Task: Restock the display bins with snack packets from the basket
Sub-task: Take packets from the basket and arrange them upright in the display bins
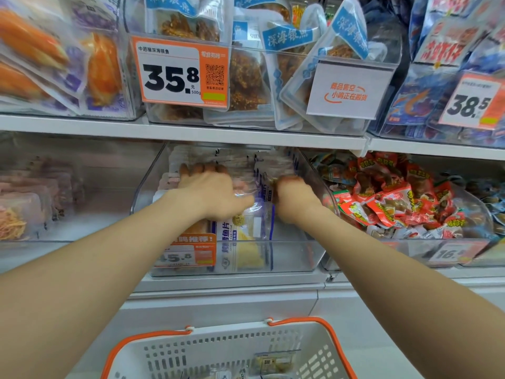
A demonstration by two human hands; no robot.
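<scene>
White shop shelves (82,127), bright light

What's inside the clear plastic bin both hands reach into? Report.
Upright clear snack packets with blue-and-white labels, yellowish fillet showing through the front one. The left hand and right hand cover the middle packets; an orange price tag hides the lower left.

One left hand (216,191), one right hand (293,196), one basket (218,348), four orange price tags (170,75).

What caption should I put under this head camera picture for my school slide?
Left hand and right hand reach among snack packets in a clear bin, basket below.
</scene>
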